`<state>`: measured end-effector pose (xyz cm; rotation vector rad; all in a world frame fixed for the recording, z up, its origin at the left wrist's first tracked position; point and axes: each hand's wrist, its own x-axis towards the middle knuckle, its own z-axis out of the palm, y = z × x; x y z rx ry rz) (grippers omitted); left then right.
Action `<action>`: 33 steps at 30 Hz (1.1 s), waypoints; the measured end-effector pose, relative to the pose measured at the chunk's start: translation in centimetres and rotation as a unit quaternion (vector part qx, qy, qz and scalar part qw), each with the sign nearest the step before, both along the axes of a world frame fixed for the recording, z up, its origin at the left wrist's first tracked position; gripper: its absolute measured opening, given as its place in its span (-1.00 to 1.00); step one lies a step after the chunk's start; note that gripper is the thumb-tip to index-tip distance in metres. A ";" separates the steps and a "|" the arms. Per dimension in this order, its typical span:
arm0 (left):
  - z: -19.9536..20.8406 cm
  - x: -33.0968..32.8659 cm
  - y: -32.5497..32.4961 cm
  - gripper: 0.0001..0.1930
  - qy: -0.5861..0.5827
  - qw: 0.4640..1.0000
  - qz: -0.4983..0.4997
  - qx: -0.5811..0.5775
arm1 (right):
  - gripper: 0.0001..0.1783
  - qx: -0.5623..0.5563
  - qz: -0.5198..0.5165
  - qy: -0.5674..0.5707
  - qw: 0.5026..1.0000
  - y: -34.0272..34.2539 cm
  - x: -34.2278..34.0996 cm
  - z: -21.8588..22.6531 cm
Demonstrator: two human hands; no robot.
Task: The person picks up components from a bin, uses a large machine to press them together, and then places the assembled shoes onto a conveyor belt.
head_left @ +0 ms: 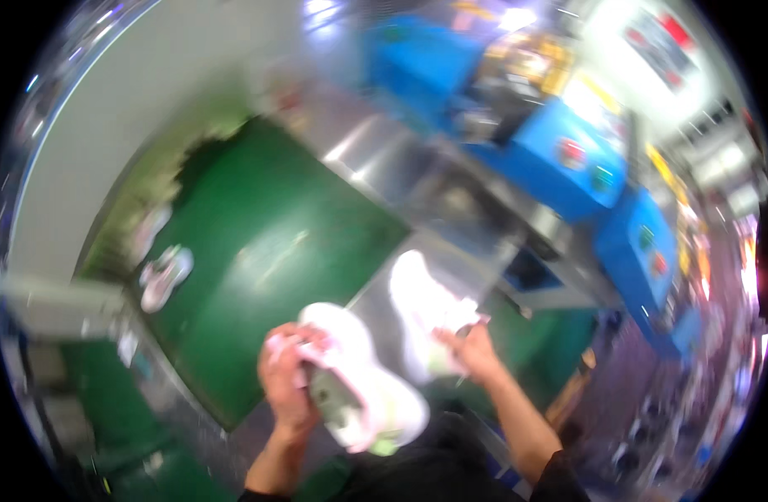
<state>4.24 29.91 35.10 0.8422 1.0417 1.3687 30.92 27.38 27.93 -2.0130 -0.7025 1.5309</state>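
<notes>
Near the lower middle, my left hand (288,376) is closed on the upper of a pale pink and white sneaker (382,393). That shoe is tilted, its dark opening partly in view and a light green patch at one end. To its right my right hand (473,350) grips a second white sneaker (413,309), which looks overexposed and blurred. The fingers are closed at its edge. Both shoes are held up in front of me, close to each other.
A green surface (292,226) with a metal border lies beyond my left hand. Another pair of sneakers (165,276) rests at its left edge. Blue machine housings (568,159) with red and green buttons stand at the upper right, above a metal ledge (384,159).
</notes>
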 end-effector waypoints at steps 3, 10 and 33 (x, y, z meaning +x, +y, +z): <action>0.5 1.7 0.3 -0.67 0.189 0.978 -0.063 0.058 | -0.62 0.174 -0.061 -0.014 0.983 -10.6 1.9 6.4; 11.0 16.0 -9.5 -0.83 -0.138 0.809 -0.508 0.262 | -0.50 0.380 -0.245 -0.153 0.879 -31.7 0.5 20.8; 9.7 33.8 -54.1 -0.67 -0.158 0.356 -0.753 0.531 | -0.56 0.122 -0.718 -0.648 0.222 -62.1 -11.3 12.4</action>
